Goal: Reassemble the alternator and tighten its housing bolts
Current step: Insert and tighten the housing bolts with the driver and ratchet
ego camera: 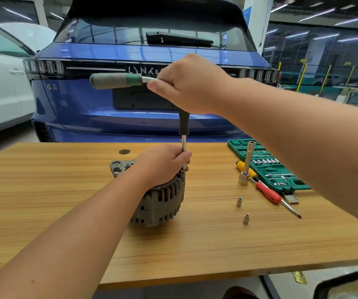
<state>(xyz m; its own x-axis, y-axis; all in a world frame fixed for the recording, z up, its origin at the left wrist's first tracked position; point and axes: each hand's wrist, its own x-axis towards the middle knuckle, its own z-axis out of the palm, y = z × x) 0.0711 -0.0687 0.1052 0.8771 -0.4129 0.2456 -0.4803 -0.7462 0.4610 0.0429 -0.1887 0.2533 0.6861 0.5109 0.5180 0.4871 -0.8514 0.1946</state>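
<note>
The grey finned alternator (160, 201) stands on the wooden table (65, 190) near its middle. My left hand (163, 165) lies on top of the alternator and grips the thin steel extension shaft (183, 145) where it meets the housing edge. The shaft rises vertically through a black section to a ratchet with a green handle (115, 80) that sticks out to the left. My right hand (186, 85) grips the ratchet head, high above the alternator. The bolt under the shaft is hidden by my left hand.
A green socket set case (266, 167) lies open at the right. Beside it stand a long socket tool (246, 167), a yellow-handled screwdriver (243, 167) and a red-handled screwdriver (268, 194). Two loose sockets (239, 201) (246, 219) sit nearer. A blue car (109, 108) is parked behind the table.
</note>
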